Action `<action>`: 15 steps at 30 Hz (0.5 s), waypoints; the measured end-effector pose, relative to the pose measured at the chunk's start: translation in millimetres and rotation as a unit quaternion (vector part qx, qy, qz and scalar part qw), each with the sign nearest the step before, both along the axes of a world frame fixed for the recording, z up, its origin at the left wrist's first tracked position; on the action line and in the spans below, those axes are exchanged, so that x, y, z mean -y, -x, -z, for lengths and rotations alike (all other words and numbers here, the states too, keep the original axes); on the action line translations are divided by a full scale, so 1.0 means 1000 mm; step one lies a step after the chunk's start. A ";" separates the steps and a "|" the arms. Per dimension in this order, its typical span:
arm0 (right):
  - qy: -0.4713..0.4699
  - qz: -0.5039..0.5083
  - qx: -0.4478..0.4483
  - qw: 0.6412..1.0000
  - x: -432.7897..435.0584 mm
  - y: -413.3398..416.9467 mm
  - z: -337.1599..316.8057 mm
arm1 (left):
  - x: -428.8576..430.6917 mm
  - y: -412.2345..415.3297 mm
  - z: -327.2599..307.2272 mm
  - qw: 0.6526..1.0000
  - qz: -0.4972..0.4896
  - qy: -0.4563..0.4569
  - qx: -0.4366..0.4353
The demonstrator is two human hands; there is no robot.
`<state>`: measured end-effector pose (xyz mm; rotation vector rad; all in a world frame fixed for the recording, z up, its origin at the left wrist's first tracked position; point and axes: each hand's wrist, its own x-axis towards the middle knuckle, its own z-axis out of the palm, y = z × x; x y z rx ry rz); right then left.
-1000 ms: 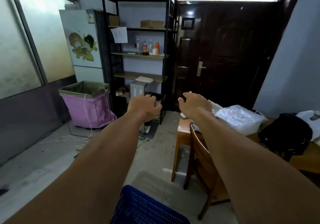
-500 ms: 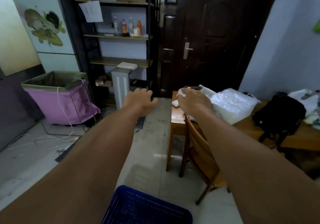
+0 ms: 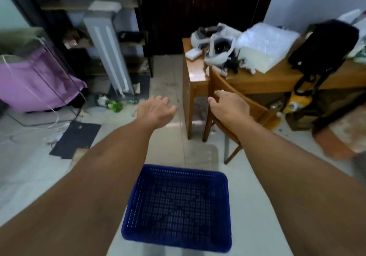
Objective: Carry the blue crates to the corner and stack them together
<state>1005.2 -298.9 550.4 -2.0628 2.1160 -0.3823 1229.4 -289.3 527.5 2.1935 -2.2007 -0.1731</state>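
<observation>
A blue perforated plastic crate [image 3: 178,206] lies on the pale tiled floor directly below me, between my two forearms. Both arms stretch forward above it. My left hand [image 3: 156,111] hovers palm down, fingers apart, holding nothing, well beyond the crate's far edge. My right hand [image 3: 227,107] is also empty with loosely spread fingers, in front of the back of a wooden chair [image 3: 237,109]. Neither hand touches the crate. Only one crate is in view.
A wooden table [image 3: 200,77] at the right carries white headsets [image 3: 216,51], a bubble-wrapped box [image 3: 265,45] and a black bag [image 3: 324,45]. A purple bin [image 3: 33,85], a grey tower appliance [image 3: 109,51] and a black shelf stand at the left. Cables and a dark mat [image 3: 77,139] litter the floor.
My view has tilted downward, so the whole blue crate now shows beneath me. Both hands have lowered in the frame and stay empty.
</observation>
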 end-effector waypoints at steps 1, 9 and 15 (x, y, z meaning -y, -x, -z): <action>-0.014 0.003 -0.001 1.000 -0.002 0.001 0.024 | -0.003 -0.003 0.023 1.000 -0.006 -0.016 -0.003; -0.153 0.070 -0.041 0.985 -0.045 0.032 0.252 | -0.059 -0.049 0.232 0.990 -0.045 -0.133 -0.005; -0.262 0.076 -0.011 0.962 -0.084 0.065 0.403 | -0.110 -0.080 0.383 0.971 -0.108 -0.210 -0.022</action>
